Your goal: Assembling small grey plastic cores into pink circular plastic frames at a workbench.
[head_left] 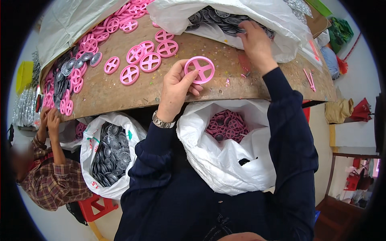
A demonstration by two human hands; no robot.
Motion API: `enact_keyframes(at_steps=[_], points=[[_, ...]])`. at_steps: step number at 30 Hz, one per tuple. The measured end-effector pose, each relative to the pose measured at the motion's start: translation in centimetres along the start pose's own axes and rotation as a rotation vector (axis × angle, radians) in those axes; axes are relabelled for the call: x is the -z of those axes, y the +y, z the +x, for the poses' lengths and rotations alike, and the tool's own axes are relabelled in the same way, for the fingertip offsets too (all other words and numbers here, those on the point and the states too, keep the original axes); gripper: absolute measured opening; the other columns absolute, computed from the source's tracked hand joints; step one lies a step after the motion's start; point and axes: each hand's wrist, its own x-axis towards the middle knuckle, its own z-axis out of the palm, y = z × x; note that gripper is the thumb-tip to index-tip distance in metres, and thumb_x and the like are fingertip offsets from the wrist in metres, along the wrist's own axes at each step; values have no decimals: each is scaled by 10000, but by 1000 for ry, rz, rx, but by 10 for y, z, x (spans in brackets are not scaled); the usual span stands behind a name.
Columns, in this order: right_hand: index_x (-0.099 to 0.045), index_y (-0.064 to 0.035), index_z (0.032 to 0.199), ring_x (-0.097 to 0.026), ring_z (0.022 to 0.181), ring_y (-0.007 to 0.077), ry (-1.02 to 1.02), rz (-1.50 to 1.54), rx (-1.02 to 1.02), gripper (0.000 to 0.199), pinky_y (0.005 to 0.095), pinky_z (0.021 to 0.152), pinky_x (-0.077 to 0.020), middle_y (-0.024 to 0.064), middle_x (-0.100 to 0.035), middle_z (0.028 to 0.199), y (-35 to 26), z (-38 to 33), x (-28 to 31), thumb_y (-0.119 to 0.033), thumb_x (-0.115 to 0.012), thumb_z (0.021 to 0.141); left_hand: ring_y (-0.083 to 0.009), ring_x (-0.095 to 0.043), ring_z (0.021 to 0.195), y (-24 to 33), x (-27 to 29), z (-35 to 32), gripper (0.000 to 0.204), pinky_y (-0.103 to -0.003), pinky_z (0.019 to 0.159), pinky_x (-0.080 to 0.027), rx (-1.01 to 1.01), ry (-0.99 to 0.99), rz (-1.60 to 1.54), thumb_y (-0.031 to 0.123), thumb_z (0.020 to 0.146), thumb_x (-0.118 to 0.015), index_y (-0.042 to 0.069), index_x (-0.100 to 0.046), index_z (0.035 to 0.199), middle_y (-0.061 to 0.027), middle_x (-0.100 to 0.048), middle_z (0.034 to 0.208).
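A pink plastic wheel (200,70), a ring with crossed spokes, is pinched between thumb and fingers of my left hand (179,80) over the table's near edge. My right hand (257,44) reaches into the mouth of a white sack (173,18) lying on the table. Its fingers are apart at the grey plastic discs (223,20) inside; nothing shows in its grip, though some fingertips are partly hidden. Several loose pink wheels (150,62) lie on the table to the left of my left hand.
Below the table edge stand a white sack (197,160) of pink wheels with grey centres and another (86,156) of grey discs. Pink wheels and grey discs heap at the table's left (86,42). A co-worker (56,172) sits at far left. Pink sticks (309,79) lie right.
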Motion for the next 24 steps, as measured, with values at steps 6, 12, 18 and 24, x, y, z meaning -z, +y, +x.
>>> enact_keyframes(at_steps=[6,12,18,24], points=[[-620,-156,1127,-660,917,340,-107,-480,3,306,453,760,-533,85,-675,1040,44,22,-27,-184,-693,831,-78,-633,655,-4,-3,2,254,-193,521,-508,-18,6,1,100,990,-559,-7,-534,1219,-53,-657,935],[-645,-136,1073,-664,860,357,-86,-435,-37,225,450,729,-533,97,-701,891,43,24,-32,-194,-673,858,-76,-633,657,-2,0,0,243,-191,525,-509,-14,9,14,102,989,-563,-6,-539,1205,-49,-658,914],[-652,-59,1043,-668,698,192,48,116,-217,173,320,657,-524,84,-694,796,21,6,-1,-170,-654,910,-84,-639,670,1,-7,2,265,-205,552,-531,24,36,50,119,985,-574,-19,-539,1208,-56,-656,912],[-618,-8,988,-620,723,78,-305,931,-586,161,215,653,-494,10,-653,848,-68,-36,52,-147,-668,923,-114,-658,716,4,-7,0,291,-229,601,-567,56,34,14,121,979,-581,-30,-528,1221,-79,-659,948]])
